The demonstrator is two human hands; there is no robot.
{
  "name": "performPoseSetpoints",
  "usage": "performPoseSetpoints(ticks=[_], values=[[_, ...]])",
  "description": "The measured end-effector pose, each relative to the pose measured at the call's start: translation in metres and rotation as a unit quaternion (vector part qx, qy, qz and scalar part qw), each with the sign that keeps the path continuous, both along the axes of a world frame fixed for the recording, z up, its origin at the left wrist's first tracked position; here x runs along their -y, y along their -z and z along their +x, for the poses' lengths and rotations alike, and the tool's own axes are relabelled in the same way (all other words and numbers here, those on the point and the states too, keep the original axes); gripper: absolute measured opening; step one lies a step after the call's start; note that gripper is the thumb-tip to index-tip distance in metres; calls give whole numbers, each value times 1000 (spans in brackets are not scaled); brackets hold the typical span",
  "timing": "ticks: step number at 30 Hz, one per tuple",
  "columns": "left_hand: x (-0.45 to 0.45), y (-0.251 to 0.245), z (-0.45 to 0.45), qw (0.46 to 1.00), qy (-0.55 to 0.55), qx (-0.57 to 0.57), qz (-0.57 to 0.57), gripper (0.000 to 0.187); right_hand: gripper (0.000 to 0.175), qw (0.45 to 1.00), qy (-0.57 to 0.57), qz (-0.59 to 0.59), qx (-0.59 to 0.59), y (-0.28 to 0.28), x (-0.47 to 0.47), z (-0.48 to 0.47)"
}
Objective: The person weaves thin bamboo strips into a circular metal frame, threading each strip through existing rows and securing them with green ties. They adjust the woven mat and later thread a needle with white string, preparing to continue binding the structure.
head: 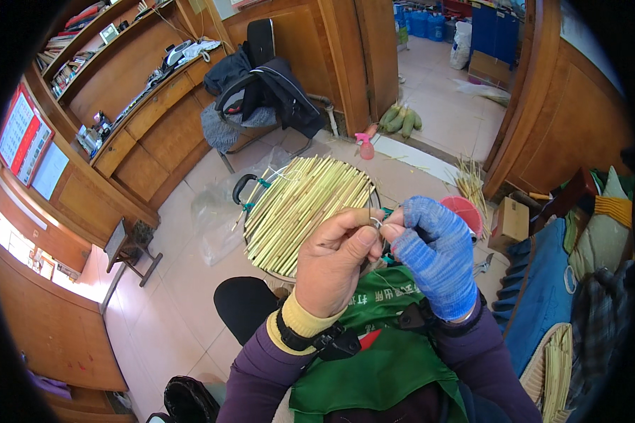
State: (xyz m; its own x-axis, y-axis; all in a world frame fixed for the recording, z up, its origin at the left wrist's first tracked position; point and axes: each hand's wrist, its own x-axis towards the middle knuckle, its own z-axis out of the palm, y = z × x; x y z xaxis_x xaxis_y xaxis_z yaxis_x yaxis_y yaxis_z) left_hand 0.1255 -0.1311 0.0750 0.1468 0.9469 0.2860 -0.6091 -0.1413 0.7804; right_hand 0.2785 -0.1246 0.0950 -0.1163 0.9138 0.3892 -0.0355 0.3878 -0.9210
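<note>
Both hands meet above the right edge of a round mat of straw-coloured plant stalks (pixel 307 211), which rests on a dark-handled round pan or frame. My left hand (pixel 336 254), bare, pinches a thin needle-like rod (pixel 370 203) upright together with white cord (pixel 377 221). My right hand (pixel 436 254), in a blue fingerless knitted glove, pinches the cord close to the left fingertips. More white cord (pixel 288 173) lies looped on the stalks. Green ties (pixel 263 183) hold stalks near the black handle (pixel 241 189). A green apron (pixel 381 365) covers the lap.
A pink spray bottle (pixel 366 147) and green vegetables (pixel 402 120) stand beyond the mat. To the right are a red basin (pixel 463 214), loose stalks (pixel 468 180) and a cardboard box (pixel 513 222). A chair with clothes (pixel 259 100), a small stool (pixel 132 248) and plastic sheeting (pixel 211 227) are leftward.
</note>
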Motion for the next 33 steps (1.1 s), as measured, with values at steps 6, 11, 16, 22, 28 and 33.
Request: performPoseSetpoints(ticks=[6,11,16,22,28,33], values=[[4,-2,0,1000,-25,-15,-11,13,12,997,3,49,56,2,-2,3],[9,-3,3,1000,-21,2,-18,10,13,994,5,82,73,4,2,4],[10,-3,1,996,-6,72,-45,10,12,983,6,121,141,-5,14,6],[-3,1,-15,997,-23,71,4,10,15,919,-260,241,174,-38,35,39],[-1,10,-8,996,-34,75,12,11,14,864,-419,236,152,-44,43,31],[-4,12,-12,998,-21,61,20,13,14,859,-440,227,129,-43,42,31]])
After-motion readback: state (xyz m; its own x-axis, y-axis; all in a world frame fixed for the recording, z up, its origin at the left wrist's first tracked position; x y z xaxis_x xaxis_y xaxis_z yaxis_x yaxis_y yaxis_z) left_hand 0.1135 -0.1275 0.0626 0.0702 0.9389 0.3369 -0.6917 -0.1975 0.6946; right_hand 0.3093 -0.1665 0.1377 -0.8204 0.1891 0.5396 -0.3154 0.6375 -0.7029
